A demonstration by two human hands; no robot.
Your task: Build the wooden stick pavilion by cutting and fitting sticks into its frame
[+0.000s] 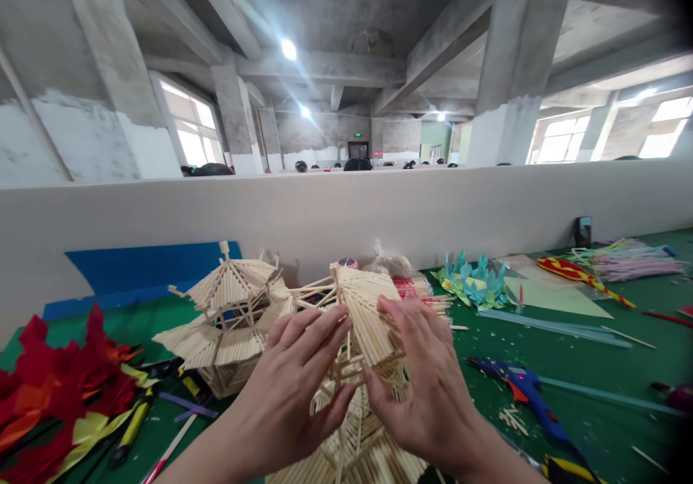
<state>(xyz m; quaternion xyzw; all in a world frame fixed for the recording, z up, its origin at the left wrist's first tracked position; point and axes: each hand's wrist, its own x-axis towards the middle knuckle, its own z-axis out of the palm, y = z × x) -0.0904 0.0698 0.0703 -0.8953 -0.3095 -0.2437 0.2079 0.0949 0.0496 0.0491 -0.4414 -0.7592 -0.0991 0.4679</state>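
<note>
A model pavilion roof made of thin wooden sticks stands in the middle, above an open stick frame and a wider stick lower tier. My left hand presses its fingertips along the roof's left side, thumb lower down near the frame. On the other side, my right hand has its fingers over the right edge and its thumb below, closed on the roof. The two hands grip it between them. Part of the frame is hidden behind my fingers. A second stick pavilion with a two-tier roof stands left of my left hand.
A blue glue gun lies right on the green table. Red and yellow folded flowers sit left; a teal paper piece and stick bundles lie behind. A pale partition runs along the back.
</note>
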